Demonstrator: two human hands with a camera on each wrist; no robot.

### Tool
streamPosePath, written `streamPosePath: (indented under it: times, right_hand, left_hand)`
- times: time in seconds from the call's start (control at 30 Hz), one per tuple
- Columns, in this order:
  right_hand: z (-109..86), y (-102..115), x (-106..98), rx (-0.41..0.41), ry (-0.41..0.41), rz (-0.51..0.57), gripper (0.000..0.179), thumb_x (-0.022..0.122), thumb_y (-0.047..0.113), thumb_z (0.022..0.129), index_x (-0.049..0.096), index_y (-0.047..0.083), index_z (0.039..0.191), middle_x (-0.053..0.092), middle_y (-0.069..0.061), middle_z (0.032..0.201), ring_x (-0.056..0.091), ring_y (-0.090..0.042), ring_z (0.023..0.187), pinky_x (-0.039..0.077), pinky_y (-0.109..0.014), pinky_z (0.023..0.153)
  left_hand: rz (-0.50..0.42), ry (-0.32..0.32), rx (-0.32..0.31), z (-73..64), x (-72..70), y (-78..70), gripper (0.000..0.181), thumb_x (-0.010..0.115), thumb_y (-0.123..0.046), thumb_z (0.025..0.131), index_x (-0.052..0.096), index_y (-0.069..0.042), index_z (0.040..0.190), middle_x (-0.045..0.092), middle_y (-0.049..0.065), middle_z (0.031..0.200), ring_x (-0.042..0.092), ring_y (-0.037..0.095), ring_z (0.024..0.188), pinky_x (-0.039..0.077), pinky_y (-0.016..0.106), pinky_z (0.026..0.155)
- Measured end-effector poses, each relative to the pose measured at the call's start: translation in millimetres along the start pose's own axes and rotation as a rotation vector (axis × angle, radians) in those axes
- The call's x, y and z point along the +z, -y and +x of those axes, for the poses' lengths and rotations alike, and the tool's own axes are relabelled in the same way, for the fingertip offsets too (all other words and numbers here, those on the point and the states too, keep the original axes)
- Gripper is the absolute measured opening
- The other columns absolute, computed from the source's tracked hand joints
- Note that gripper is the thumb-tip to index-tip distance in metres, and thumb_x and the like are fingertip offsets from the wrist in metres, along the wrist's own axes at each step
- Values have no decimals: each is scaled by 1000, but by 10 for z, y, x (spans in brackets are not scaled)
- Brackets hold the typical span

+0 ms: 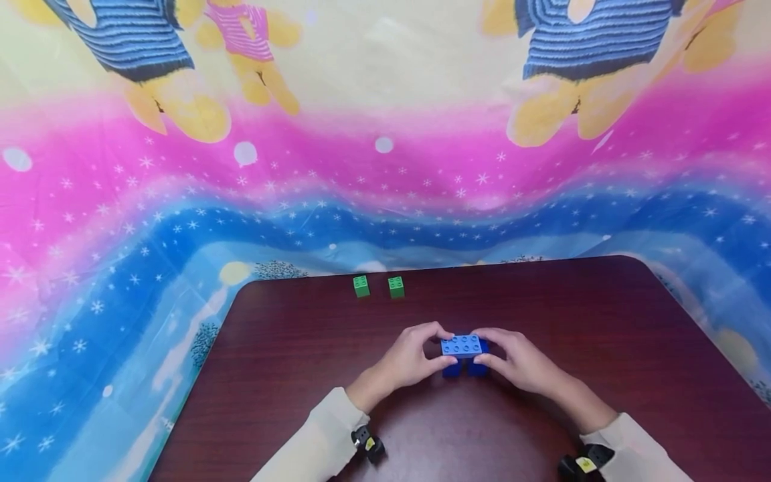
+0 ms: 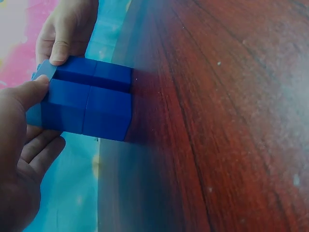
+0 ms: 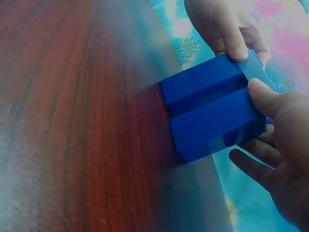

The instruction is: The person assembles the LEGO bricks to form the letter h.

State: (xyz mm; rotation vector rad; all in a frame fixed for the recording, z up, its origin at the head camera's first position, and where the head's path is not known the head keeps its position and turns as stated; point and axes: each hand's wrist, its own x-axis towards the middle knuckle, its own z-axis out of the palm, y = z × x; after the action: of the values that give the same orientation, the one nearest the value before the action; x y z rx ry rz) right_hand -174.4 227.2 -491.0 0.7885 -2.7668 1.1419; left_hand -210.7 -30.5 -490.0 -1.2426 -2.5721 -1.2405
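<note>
A light blue toy building brick with two rows of studs lies across two side-by-side stacks of dark blue bricks. My left hand pinches its left end between thumb and fingers. At the opposite end my right hand grips it in the same way, thumb on the near side. In the left wrist view each dark blue stack shows two blocks, one above the other, with a narrow gap between the stacks. The right wrist view shows the stacks' feet at the tabletop.
Two green bricks, a left one and a right one, stand apart near the far edge of the dark brown table. Behind the table hangs a patterned cloth. Each wrist wears a black strap with a small device.
</note>
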Motion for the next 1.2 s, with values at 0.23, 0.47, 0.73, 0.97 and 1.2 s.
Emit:
streamPosePath:
  times: [0.23,0.47,0.73,0.97,1.2]
  right_hand:
    - [29,5,-39,-20,49,-3,43,72,24,96,63,5,134,69,-5,124,67,-16,107,56,-44,93]
    - [34,8,-62,-28,40,6,44,72,21,96,63,2,134,69,-7,124,67,-21,109,55,-47,94]
    - [31,-9,-68,-18,76,32,47,71,24,97,61,3,137,68,-6,128,67,-21,112,53,-47,96]
    - [7,-52,-23,10,33,68,46,73,26,95,63,6,135,69,-6,126,67,-19,111,54,-46,95]
    - [-21,-72,40,31,-19,109,49,74,29,94,64,3,134,70,-7,125,68,-20,109,55,-46,93]
  left_hand:
    - [-28,-6,-7,11,6,-7,28,81,-24,90,66,-14,111,72,0,117,66,5,104,56,28,92]
    - [-25,-18,-9,10,16,-11,29,81,-24,90,66,-14,112,71,-1,118,66,7,108,55,29,93]
    - [-15,-28,-16,-22,35,-3,29,81,-26,90,66,-16,112,71,-3,118,66,6,107,53,22,93]
    - [-36,-40,-18,-37,60,9,30,80,-25,90,65,-16,115,70,-2,119,66,6,107,55,27,94]
    - [-62,-51,-24,-52,81,23,32,80,-24,90,64,-14,116,70,-1,120,66,8,108,55,30,94]
